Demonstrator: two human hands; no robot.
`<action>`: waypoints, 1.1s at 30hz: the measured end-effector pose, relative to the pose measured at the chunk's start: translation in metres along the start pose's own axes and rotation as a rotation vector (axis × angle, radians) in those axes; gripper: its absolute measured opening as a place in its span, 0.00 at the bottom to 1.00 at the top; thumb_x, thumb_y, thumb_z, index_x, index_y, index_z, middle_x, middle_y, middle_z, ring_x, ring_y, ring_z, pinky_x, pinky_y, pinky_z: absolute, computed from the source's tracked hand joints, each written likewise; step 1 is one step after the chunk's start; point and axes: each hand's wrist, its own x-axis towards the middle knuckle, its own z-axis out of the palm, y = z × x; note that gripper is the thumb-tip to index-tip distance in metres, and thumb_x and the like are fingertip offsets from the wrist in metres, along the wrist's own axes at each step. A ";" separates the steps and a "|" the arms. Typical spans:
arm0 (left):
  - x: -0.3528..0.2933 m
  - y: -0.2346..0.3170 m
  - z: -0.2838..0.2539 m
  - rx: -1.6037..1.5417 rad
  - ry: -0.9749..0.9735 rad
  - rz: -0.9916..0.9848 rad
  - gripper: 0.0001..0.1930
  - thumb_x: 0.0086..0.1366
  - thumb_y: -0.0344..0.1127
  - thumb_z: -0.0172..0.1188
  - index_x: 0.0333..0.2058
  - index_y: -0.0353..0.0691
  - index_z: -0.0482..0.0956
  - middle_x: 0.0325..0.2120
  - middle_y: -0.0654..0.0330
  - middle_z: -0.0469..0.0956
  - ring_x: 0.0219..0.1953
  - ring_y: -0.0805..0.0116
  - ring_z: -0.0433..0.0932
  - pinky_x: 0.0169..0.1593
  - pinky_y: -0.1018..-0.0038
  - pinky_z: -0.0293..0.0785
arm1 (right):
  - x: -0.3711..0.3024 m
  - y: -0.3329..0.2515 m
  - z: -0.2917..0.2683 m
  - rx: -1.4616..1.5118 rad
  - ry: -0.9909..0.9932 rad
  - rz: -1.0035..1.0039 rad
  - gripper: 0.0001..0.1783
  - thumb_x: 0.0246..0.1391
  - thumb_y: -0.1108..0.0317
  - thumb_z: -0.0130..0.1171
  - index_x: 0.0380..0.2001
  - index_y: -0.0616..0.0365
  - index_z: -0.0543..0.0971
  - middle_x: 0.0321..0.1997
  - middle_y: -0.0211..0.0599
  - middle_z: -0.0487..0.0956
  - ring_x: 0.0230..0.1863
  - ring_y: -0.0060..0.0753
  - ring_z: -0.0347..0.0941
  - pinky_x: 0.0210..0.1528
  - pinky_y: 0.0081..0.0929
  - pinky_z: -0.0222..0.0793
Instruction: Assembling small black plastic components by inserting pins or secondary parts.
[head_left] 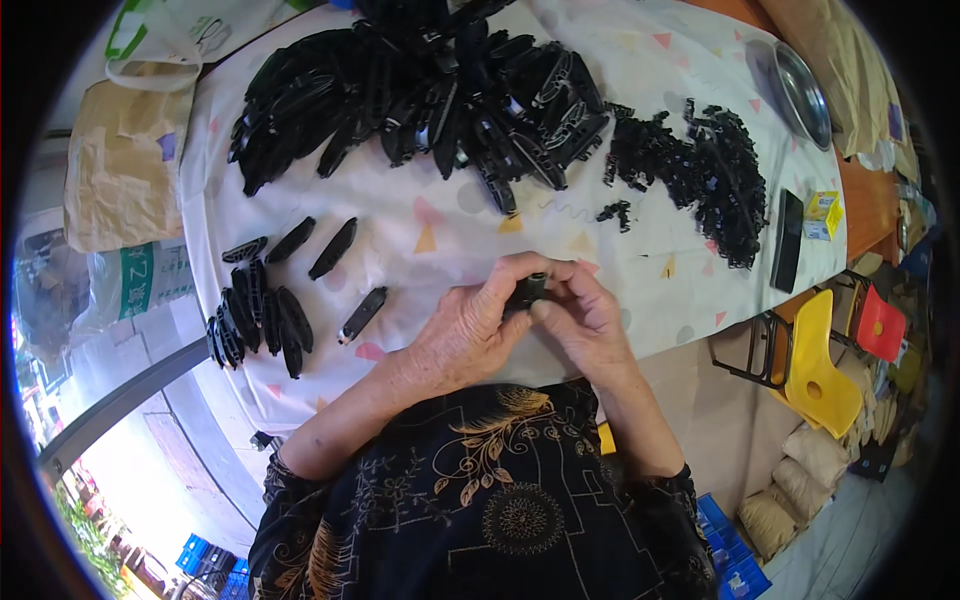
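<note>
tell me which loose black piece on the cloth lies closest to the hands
The black piece with a pale tip, lying alone just beside the left hand; the others sit farther off toward the table edge.

White cloth w/ pastel triangle & dot print (pixel 640 60) covers the table. Big heap of long black plastic shells (pixel 420 100) at far centre; smaller heap of small black plastic bits (pixel 700 165) to its right. Near left, a cluster of black oval pieces (pixel 255 315) (a few lie singly just beside it). Round steel bowl (pixel 803 95), black flat phone (pixel 788 240) & small yellow box (pixel 823 215) far right. Yellow plastic chair (pixel 820 365) and red chair (pixel 880 325) below table edge; brown paper sack (pixel 120 165) at left.
</note>
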 end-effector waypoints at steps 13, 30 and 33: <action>0.085 -0.007 -0.025 0.723 0.317 -0.157 0.27 0.52 0.37 0.66 0.43 0.40 0.58 0.30 0.46 0.77 0.33 0.43 0.78 0.36 0.55 0.74 | 0.041 -0.050 -0.066 -1.507 0.373 -0.340 0.11 0.47 0.75 0.62 0.35 0.59 0.73 0.36 0.43 0.75 0.33 0.45 0.73 0.36 0.33 0.70; 0.026 -0.003 -0.033 0.647 0.184 -0.203 0.13 0.54 0.31 0.56 0.36 0.34 0.67 0.30 0.45 0.77 0.32 0.41 0.76 0.40 0.54 0.71 | 0.020 -0.036 -0.093 -1.341 0.378 -0.486 0.08 0.50 0.75 0.60 0.35 0.60 0.75 0.29 0.38 0.76 0.27 0.32 0.75 0.32 0.25 0.70; 0.014 -0.010 -0.034 0.438 0.167 -0.213 0.14 0.53 0.33 0.60 0.35 0.34 0.68 0.25 0.48 0.77 0.27 0.49 0.75 0.34 0.60 0.72 | 0.012 -0.027 -0.085 -0.918 0.340 -0.351 0.07 0.53 0.76 0.58 0.36 0.60 0.76 0.29 0.33 0.76 0.27 0.22 0.73 0.32 0.21 0.70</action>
